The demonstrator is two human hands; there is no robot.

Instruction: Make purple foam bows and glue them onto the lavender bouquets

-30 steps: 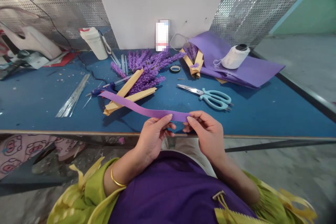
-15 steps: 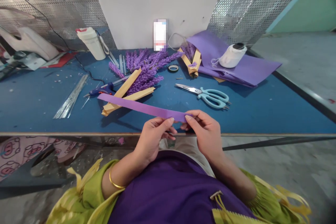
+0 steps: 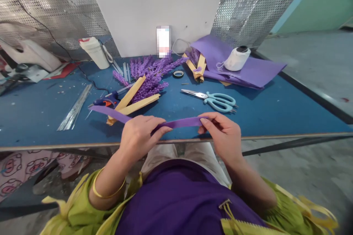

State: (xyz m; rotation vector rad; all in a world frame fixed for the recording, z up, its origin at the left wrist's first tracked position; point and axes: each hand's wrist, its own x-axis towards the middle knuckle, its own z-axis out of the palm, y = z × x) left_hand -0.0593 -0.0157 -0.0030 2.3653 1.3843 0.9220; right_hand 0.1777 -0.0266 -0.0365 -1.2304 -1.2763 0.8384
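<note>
A long purple strip [image 3: 183, 122] stretches between my hands above the table's front edge. My left hand [image 3: 142, 134] is closed on its middle, with the free end reaching left over the glue gun. At the strip's right end, my right hand [image 3: 222, 132] pinches it between thumb and fingers. Behind the strip lie purple lavender stems [image 3: 150, 77] and folded tan paper strips [image 3: 140, 104]. Light blue scissors [image 3: 220, 102] lie beyond my right hand, blades pointing left.
A blue glue gun [image 3: 107, 100] and clear sticks [image 3: 74, 110] lie left. Farther back are a white cup [image 3: 95, 53], a phone [image 3: 163, 41], black tape [image 3: 178, 74], purple sheets [image 3: 259, 69] and a white thread spool [image 3: 237, 58]. A person's patterned clothing [image 3: 24, 169] shows lower left.
My left hand has slid left along the strip and turned its back upward. My right hand has moved slightly right, leaving a longer span between them. The view has shifted a little.
</note>
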